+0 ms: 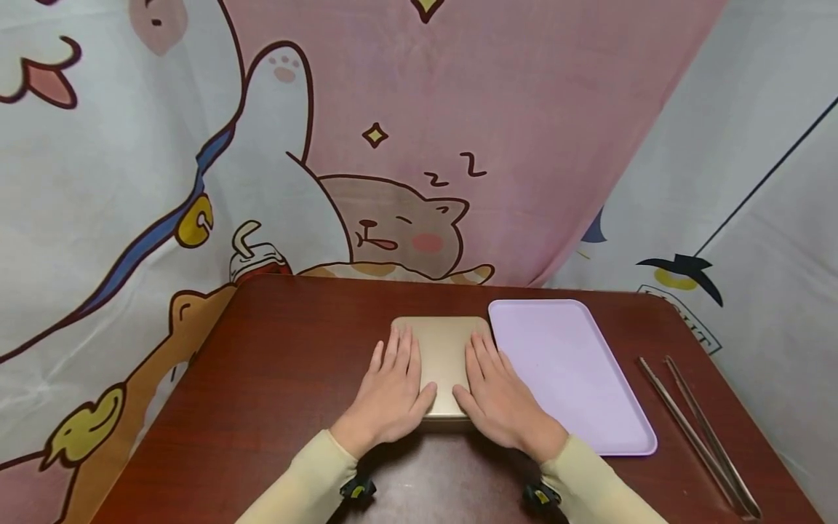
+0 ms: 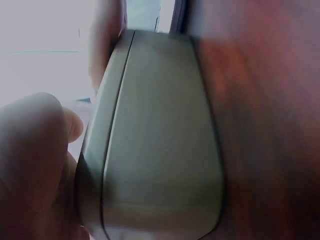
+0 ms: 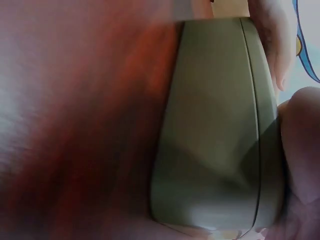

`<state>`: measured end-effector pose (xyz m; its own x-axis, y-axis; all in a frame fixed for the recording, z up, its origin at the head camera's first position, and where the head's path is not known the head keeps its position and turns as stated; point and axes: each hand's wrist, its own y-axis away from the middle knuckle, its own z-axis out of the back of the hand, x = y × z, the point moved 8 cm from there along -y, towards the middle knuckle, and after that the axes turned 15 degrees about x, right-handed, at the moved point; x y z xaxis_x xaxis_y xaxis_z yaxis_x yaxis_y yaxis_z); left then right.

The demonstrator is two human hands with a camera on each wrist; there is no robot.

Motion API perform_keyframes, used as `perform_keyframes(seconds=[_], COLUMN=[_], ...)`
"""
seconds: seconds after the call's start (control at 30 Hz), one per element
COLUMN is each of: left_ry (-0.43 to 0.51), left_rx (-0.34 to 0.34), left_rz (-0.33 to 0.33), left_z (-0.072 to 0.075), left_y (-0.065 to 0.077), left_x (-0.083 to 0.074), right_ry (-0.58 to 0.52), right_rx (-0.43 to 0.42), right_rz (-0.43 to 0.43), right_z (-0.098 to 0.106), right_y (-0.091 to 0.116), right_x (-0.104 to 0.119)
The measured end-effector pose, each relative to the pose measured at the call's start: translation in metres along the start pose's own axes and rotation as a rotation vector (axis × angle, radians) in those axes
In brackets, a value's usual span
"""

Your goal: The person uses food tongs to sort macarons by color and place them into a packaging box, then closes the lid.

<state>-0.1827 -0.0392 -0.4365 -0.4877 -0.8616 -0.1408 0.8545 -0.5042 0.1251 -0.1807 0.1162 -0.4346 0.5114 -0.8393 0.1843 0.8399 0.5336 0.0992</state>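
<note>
A closed gold-coloured box with rounded corners lies on the table, and a thin seam below its top shows in both wrist views. My left hand rests flat on the left part of its lid, fingers straight and pointing away. On the right part of the lid lies my right hand, its fingers likewise extended. The near side of the box fills the middle of the left wrist view. In the right wrist view the same side of the box stands beside the dark wood. What the box holds is hidden.
A lilac tray lies just right of the box, partly behind my right forearm. Metal tongs rest near the right edge of the brown table. A cartoon-printed cloth hangs behind the table.
</note>
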Motion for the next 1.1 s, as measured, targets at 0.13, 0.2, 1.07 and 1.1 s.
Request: perform_keyframes(seconds=[0.13, 0.2, 1.07, 1.1], left_ry=[-0.013, -0.012, -0.014, 0.001], left_rx=[-0.010, -0.019, -0.060, -0.046], left_rz=[0.001, 0.002, -0.003, -0.008], left_z=[-0.006, -0.008, -0.011, -0.011], left_y=[0.004, 0.004, 0.006, 0.005], left_x=[-0.004, -0.004, -0.003, -0.003], right_ry=[0.012, 0.011, 0.006, -0.002], right_rx=[-0.019, -0.029, -0.062, -0.055], right_rz=[-0.009, -0.015, -0.039, -0.047], right_z=[-0.005, -0.006, -0.011, -0.010], right_y=[0.005, 0.006, 0.006, 0.006], right_x=[0.002, 0.001, 0.000, -0.001])
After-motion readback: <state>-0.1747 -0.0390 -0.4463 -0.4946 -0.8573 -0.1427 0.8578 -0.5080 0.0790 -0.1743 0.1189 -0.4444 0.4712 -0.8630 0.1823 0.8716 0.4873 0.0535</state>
